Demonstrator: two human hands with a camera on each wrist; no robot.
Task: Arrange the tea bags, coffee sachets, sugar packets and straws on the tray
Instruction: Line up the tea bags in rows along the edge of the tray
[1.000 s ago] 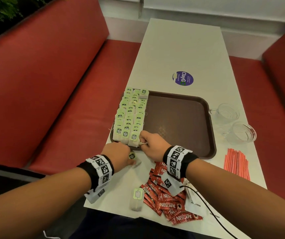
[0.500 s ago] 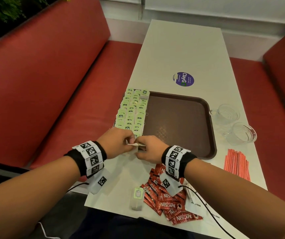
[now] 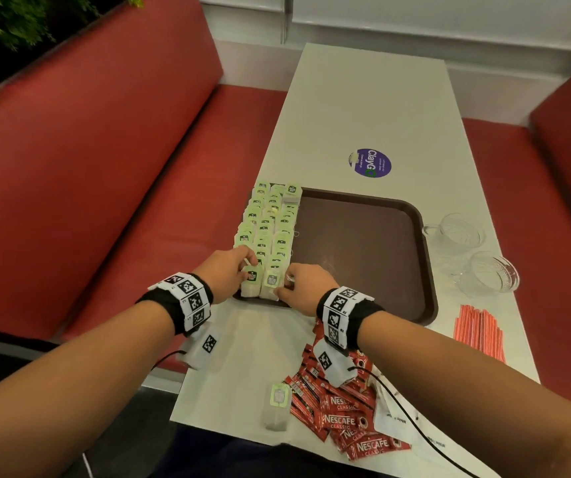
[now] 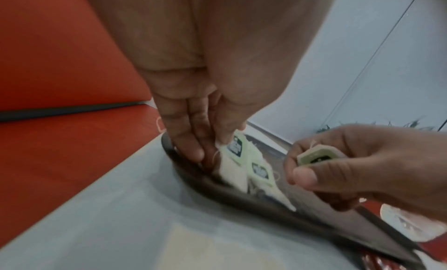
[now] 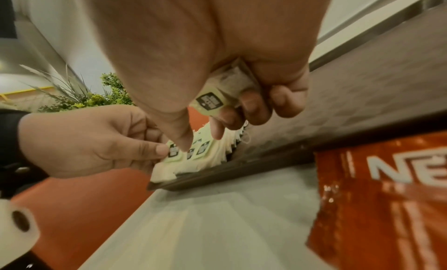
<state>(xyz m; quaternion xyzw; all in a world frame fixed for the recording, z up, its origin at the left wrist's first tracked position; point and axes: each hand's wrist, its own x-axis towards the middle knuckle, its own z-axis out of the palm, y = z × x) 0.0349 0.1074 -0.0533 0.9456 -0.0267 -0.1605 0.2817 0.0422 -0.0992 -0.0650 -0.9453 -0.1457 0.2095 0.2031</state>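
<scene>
**Inspector A:** Position of the tray (image 3: pixel 363 257)?

**Inspector B:** Brown, centre of the head view, on the white table (image 3: pixel 363 108). Rows of tea bags (image 3: pixel 270 219) fill its left-hand strip, overlapping one another from the far edge to the near edge.

**Inspector A:** Left hand (image 3: pixel 223 277)?

**Inspector B:** At the tray's near left corner. In the left wrist view the fingers (image 4: pixel 191 140) run almost straight, tips down at the rim, with the thumb pressed on the front tea bag (image 3: pixel 251 284) of the row. A pinch, not a fist.

**Inspector A:** Right hand (image 3: pixel 306 288)?

**Inspector B:** Just right of the left hand, over the near rim. In the right wrist view its fingers (image 5: pixel 256 109) are curled round a separate tea bag (image 5: pixel 217 96), green tag outward, forefinger pointing down at the rows.

**Inspector A:** Remaining stock?

**Inspector B:** Off the tray. Red coffee sachets (image 3: pixel 342 415) lie heaped at lower centre, partly under the right forearm; a loose tea bag (image 3: pixel 276 407) lies just left of them. Red straws (image 3: pixel 480 331) lie at centre right. Two glass cups (image 3: pixel 473 257) stand beside the tray's right edge. Sugar packets: cannot identify with certainty.
</scene>
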